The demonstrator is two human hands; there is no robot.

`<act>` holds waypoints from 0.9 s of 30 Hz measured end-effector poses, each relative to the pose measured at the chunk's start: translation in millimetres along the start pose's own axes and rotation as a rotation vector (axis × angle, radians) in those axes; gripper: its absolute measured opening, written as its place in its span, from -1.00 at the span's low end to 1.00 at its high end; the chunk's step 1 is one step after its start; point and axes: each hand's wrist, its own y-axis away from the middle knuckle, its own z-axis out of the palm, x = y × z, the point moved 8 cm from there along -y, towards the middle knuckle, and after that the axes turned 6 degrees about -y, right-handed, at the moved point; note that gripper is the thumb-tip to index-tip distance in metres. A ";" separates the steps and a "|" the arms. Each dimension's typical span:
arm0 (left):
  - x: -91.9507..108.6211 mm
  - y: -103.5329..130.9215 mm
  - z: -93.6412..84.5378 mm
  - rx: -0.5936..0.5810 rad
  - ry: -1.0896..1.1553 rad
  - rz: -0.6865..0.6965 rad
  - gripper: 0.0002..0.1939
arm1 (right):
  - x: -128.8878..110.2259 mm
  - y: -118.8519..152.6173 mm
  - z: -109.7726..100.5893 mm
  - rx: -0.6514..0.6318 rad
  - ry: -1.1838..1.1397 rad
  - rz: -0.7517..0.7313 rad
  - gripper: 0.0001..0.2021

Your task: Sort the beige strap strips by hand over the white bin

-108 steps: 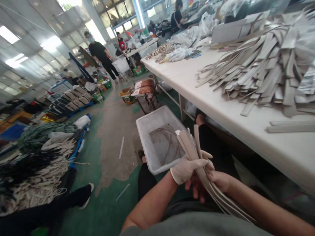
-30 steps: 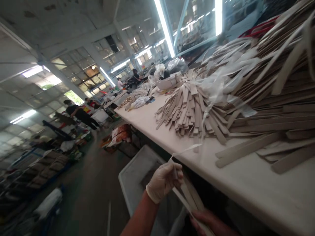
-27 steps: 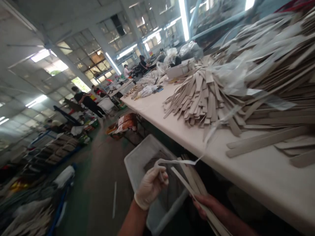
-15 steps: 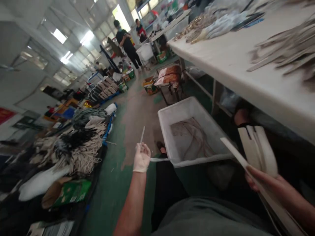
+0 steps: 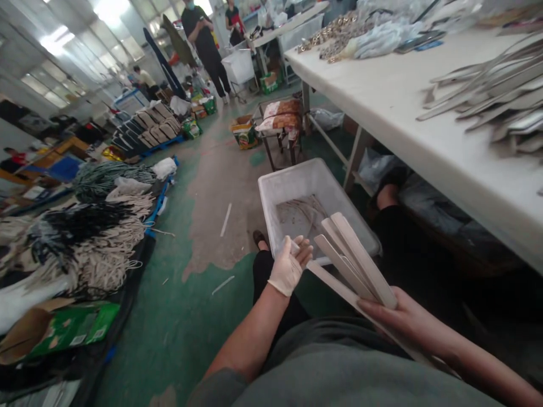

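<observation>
Several flat strips are fanned in the bare right hand, which grips them above the lap. The gloved left hand is open, empty, beside the white bin holding few peeled tapes; many strips lie on the table, so much work is probably left.

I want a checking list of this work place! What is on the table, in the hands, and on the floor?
Surface: white table, flat strips piled on it.
Job's things: beige strips fanned over a white bin.
Clutter: cord heaps, boxes.
Grips: gloved left hand open by the strips; bare right hand holds them.
Cables: nothing seen.
Surroundings: green floor, a standing person.
</observation>
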 end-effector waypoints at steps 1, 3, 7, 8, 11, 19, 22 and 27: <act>-3.9 -1.2 0.4 -0.009 -0.021 0.007 -0.62 | 0.0 -2.9 -0.6 0.000 0.013 -0.009 -0.40; -11.6 -4.9 -0.8 -0.032 -0.058 0.020 -0.65 | -2.0 -7.9 -0.7 -0.003 0.047 -0.040 -0.41; -19.7 -12.8 -8.8 -0.029 -0.099 0.091 -0.73 | -8.5 -13.3 2.2 0.000 0.085 -0.084 -0.45; -20.6 -13.9 -10.7 -0.019 -0.106 0.109 -0.74 | -9.4 -13.9 3.0 0.001 0.092 -0.084 -0.45; -22.2 -14.6 -13.9 0.015 -0.112 0.144 -0.78 | -10.6 -15.4 4.4 0.005 0.104 -0.087 -0.45; -26.9 -10.3 -12.8 -0.014 -0.157 0.020 -0.74 | -5.5 -22.4 -7.9 0.067 0.157 -0.092 -0.49; -34.4 -11.1 -16.3 0.019 -0.172 -0.033 -0.75 | -4.0 -29.1 -10.2 0.081 0.168 -0.114 -0.51; -61.2 -14.4 -9.7 0.042 -0.162 -0.104 -0.77 | -6.1 -46.0 -8.9 0.088 0.189 -0.103 -0.52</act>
